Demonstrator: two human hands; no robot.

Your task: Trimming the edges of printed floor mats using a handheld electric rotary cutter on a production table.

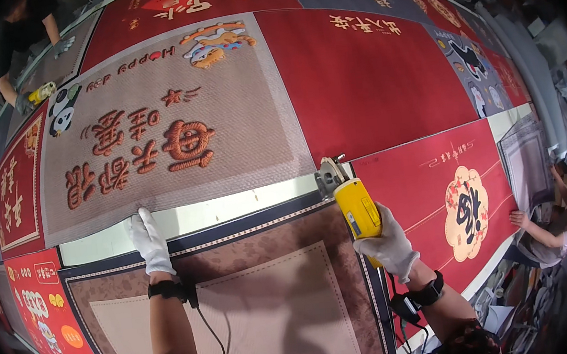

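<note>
My right hand (391,243), in a white glove, is wrapped round the yellow body of an electric rotary cutter (356,205). The cutter's metal head rests by the corner where a grey-brown printed mat (240,129), a plain red mat area (359,79) and a red mat with a flower-shaped emblem (405,185) come close together. My left hand (150,243), also gloved, lies with fingers stretched out, their tips at the near edge of the grey-brown mat. Below it is a brown mat (270,310) with a dark border. A pale strip of table (231,209) shows between these two mats.
More printed mats cover the long table, among them a red one (21,184) at left. At the far left a person's gloved hand holds another yellow cutter (42,93). A person (558,224) at right touches the red mat's edge. A black cord (219,336) crosses the brown mat.
</note>
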